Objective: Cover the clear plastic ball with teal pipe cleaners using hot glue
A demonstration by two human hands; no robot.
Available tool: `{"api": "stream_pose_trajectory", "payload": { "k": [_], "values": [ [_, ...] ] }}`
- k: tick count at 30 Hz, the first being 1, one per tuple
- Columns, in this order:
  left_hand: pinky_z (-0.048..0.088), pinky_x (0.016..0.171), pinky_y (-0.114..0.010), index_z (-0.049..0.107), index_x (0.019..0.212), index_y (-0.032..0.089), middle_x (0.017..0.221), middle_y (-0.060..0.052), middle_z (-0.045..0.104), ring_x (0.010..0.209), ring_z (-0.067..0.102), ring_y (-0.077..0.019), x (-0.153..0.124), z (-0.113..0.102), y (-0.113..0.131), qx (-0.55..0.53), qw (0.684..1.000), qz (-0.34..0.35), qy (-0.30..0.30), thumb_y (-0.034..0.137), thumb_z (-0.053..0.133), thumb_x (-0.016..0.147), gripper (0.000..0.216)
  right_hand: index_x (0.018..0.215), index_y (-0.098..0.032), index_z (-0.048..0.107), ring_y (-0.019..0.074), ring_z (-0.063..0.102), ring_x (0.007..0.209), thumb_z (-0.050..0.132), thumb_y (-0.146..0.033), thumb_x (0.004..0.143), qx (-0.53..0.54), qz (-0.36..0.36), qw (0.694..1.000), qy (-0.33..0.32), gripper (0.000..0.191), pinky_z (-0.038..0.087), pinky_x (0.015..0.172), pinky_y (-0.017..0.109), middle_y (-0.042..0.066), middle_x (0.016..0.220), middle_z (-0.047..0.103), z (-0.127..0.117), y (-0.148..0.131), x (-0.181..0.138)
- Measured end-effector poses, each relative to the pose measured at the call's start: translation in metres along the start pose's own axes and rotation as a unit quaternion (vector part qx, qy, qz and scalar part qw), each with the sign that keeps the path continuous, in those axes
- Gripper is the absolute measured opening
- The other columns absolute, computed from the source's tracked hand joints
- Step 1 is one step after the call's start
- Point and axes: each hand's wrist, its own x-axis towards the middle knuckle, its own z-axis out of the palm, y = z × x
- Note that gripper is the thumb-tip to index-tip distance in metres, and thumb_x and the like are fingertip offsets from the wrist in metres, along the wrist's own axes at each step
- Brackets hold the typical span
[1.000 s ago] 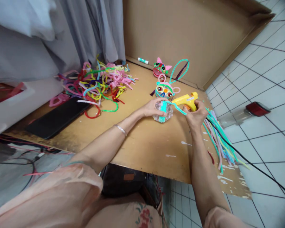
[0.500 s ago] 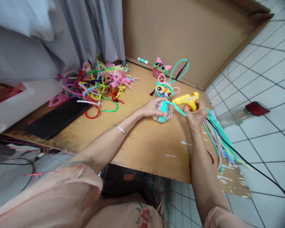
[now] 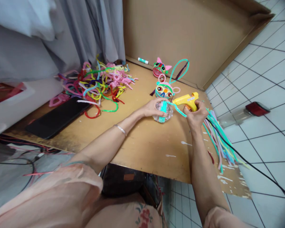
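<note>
My left hand [image 3: 154,108] is closed around a clear, round plastic piece [image 3: 169,116] that has turquoise pipe cleaner [image 3: 162,116] laid in rows across it. The loose end of that pipe cleaner sticks out to the right, toward my right hand [image 3: 196,113]. My right hand grips a yellow hot glue gun [image 3: 186,99], its nozzle pointing left at the upper edge of the round piece. Whether the nozzle touches it I cannot tell. Just behind stands a decorated animal face [image 3: 165,90] with big eyes and pink loop ears.
A tangled heap of coloured pipe cleaners [image 3: 102,79] and a black phone-like slab [image 3: 57,117] lie at left. Straight pipe cleaners [image 3: 219,139] lie at right under the glue gun's black cord [image 3: 251,167]. Behind are a pink-eared face [image 3: 159,68], a glue stick [image 3: 142,60] and a cardboard wall [image 3: 180,34].
</note>
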Motion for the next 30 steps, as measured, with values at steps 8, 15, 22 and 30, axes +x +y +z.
{"api": "stream_pose_trajectory", "payload": {
  "k": [8, 15, 22, 30],
  "values": [
    [0.046, 0.103, -0.041, 0.062, 0.121, 0.015, 0.121, -0.01, 0.065, 0.111, 0.062, -0.0261, -0.0001, -0.0005, 0.0003, 0.001, 1.0, -0.006, -0.006, 0.028, 0.086, 0.054, 0.072, 0.086, -0.021, 0.058, 0.0177, 0.055, 0.063, 0.06, -0.039, 0.061, -0.007, 0.002, 1.0, 0.006, 0.031, 0.049, 0.066, 0.034, -0.001, 0.074, 0.059, -0.0036, -0.0049, 0.0004],
    [0.046, 0.102, -0.04, 0.063, 0.118, 0.015, 0.118, -0.009, 0.066, 0.109, 0.062, -0.0259, -0.0005, 0.0001, 0.001, -0.006, 1.0, 0.002, 0.0, 0.029, 0.085, 0.054, 0.07, 0.085, -0.021, 0.057, 0.0181, 0.056, 0.065, 0.059, -0.039, 0.061, 0.002, 0.009, 1.0, 0.003, 0.03, 0.048, 0.066, 0.033, 0.0, 0.075, 0.06, -0.0017, -0.0043, 0.0003],
    [0.047, 0.101, -0.039, 0.063, 0.119, 0.016, 0.119, -0.009, 0.066, 0.108, 0.062, -0.0246, -0.0009, 0.0004, 0.0009, -0.007, 1.0, -0.001, -0.002, 0.028, 0.085, 0.054, 0.07, 0.086, -0.021, 0.057, 0.0174, 0.055, 0.063, 0.058, -0.039, 0.062, -0.002, 0.012, 1.0, -0.007, 0.03, 0.048, 0.067, 0.034, -0.001, 0.075, 0.059, -0.0027, -0.0043, -0.0002],
    [0.047, 0.102, -0.04, 0.062, 0.121, 0.016, 0.12, -0.009, 0.065, 0.109, 0.062, -0.0253, -0.0001, -0.0005, 0.0001, 0.005, 1.0, 0.001, -0.005, 0.029, 0.085, 0.055, 0.071, 0.084, -0.021, 0.056, 0.0181, 0.056, 0.065, 0.059, -0.04, 0.06, -0.011, 0.021, 1.0, 0.01, 0.03, 0.048, 0.068, 0.034, 0.0, 0.075, 0.06, -0.0033, -0.0064, 0.0008]
  ]
}}
